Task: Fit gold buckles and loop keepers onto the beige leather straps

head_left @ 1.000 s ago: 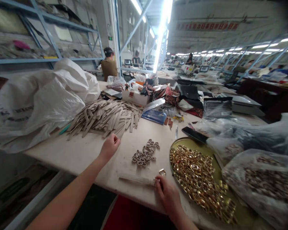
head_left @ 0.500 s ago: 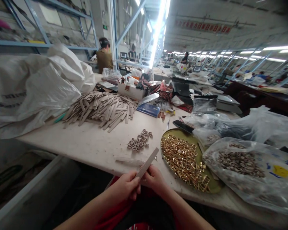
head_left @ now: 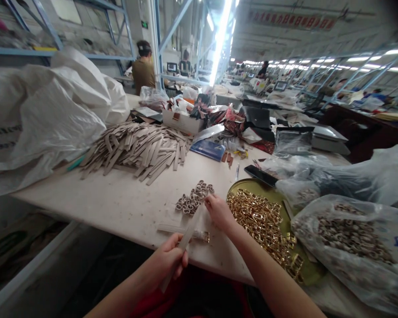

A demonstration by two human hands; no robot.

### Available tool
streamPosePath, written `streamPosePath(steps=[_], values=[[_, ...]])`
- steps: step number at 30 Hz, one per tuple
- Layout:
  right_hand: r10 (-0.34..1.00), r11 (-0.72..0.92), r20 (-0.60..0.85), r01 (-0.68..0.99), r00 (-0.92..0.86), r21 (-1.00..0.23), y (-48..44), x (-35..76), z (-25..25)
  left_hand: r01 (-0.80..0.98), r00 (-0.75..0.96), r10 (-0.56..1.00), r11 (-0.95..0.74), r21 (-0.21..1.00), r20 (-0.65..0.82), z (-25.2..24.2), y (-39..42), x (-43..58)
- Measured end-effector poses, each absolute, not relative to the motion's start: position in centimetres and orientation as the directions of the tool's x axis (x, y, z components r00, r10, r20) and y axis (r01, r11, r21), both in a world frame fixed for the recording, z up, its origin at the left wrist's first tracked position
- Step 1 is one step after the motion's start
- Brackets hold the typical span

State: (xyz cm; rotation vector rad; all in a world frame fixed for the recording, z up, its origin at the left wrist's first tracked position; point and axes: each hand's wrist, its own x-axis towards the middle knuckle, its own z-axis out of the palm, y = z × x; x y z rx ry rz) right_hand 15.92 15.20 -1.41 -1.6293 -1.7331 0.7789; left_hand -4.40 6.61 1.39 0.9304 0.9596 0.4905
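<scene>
Beige leather strip point(head_left: 186, 236) now gripped by left hand point(head_left: 169, 258) alone, fingers closed round it; right hand point(head_left: 219, 213) has left strip, fingers narrow, any hold unclear, at 4 o'clock of metal loop pile point(head_left: 193, 199).

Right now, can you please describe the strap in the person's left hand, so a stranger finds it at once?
On the pale workbench, find the round tray heaped with gold metal loops. Left of it, the person's left hand grips a beige strap. Unlike the matching straps piled farther back, this one is held off the table.
</scene>
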Motion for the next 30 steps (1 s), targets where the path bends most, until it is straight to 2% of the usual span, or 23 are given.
streamPosePath(steps=[2, 4, 5, 6, 7, 8, 11, 16, 19, 23, 26, 30], values=[[1.000, -0.014, -0.027, 0.505, -0.017, -0.863, 14.4, 16.3, -1.3, 0.075, 0.516, 0.713, 0.515, 0.854, -0.475, 1.5, 6.9, -4.4], [0.982, -0.182, -0.187, 0.167, -0.011, -0.969, 13.2, 16.6, -1.1, 0.139, 0.526, 0.699, 0.491, 0.860, -0.484, 1.6, 7.1, -4.2], [0.960, -0.279, -0.278, -0.053, -0.029, -0.959, 12.5, 16.6, -0.9, 0.175, 0.531, 0.686, 0.486, 0.856, -0.498, 1.6, 7.2, -4.1], [0.933, -0.358, -0.355, -0.252, -0.057, -0.899, 11.8, 16.5, -0.7, 0.209, 0.535, 0.669, 0.487, 0.848, -0.516, 1.6, 7.3, -4.0], [0.908, -0.410, -0.410, -0.391, -0.087, -0.824, 11.2, 16.4, -0.5, 0.234, 0.537, 0.654, 0.491, 0.839, -0.532, 1.6, 7.4, -3.8], [0.890, -0.440, -0.442, -0.457, -0.109, -0.773, 10.5, 16.1, -0.3, 0.246, 0.542, 0.644, 0.494, 0.834, -0.541, 1.5, 7.6, -3.7], [0.867, -0.481, -0.474, -0.505, -0.154, -0.717, 8.9, 15.2, 0.2, 0.231, 0.557, 0.665, 0.452, 0.862, -0.498, 1.2, 8.1, -3.1], [0.879, -0.459, -0.445, -0.553, -0.170, -0.695, 6.8, 14.2, 0.3, 0.304, 0.476, 0.824, 0.174, 0.937, -0.308, 1.5, 7.9, -2.4], [0.908, -0.405, -0.398, -0.507, -0.127, -0.761, 5.7, 14.2, 0.2, 0.427, 0.464, 0.860, -0.006, 0.904, -0.214, 2.4, 7.1, -2.4], [0.958, -0.286, -0.283, -0.281, -0.052, -0.916, 4.1, 14.0, 0.2, 0.587, 0.515, 0.836, -0.185, 0.788, -0.188, 3.5, 6.1, -2.9], [0.963, -0.268, -0.257, -0.194, -0.079, -0.944, 3.1, 13.6, 0.4, 0.593, 0.569, 0.798, -0.232, 0.771, -0.197, 4.0, 5.6, -2.7], [0.947, -0.318, -0.289, -0.271, -0.142, -0.909, 2.1, 14.0, 1.1, 0.504, 0.638, 0.723, -0.130, 0.854, -0.267, 4.3, 4.7, -2.4]])
